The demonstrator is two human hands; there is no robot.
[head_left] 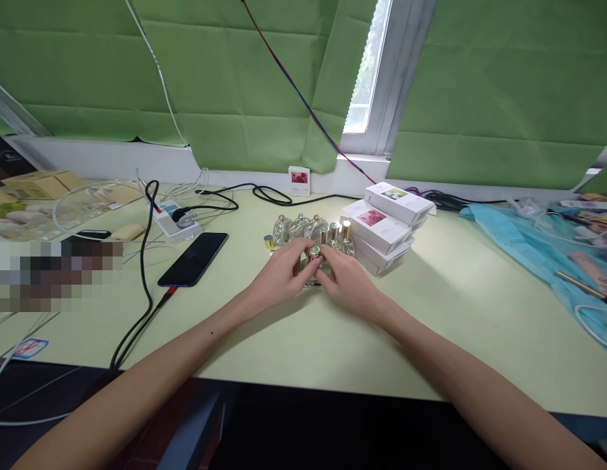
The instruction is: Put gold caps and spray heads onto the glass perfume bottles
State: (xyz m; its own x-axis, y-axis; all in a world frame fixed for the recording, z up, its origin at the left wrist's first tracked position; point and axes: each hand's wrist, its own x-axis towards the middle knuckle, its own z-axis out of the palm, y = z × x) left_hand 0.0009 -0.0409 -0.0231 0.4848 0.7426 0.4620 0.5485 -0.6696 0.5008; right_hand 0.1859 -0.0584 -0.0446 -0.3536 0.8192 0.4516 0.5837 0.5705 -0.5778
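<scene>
Both hands meet over a small glass perfume bottle (314, 251) whose shiny greenish cap pokes up between the fingertips; most of its body is hidden. My left hand (290, 266) closes on it from one side, and my right hand (347, 281) from the other. Just behind the fingers stand several round clear perfume bottles. On the left, uncapped ones (298, 227) show gold or silver necks. Those on the right (346, 236) wear silver, greenish or gold caps. A loose gold cap (269, 243) sits left of the group.
Stacked white boxes (382, 225) stand right of the bottles, and another small box (299, 181) leans at the wall. On the left lie a black phone (193, 260), a power strip (173, 222) and cables. Blue plastic (513, 241) with assorted items covers the right end.
</scene>
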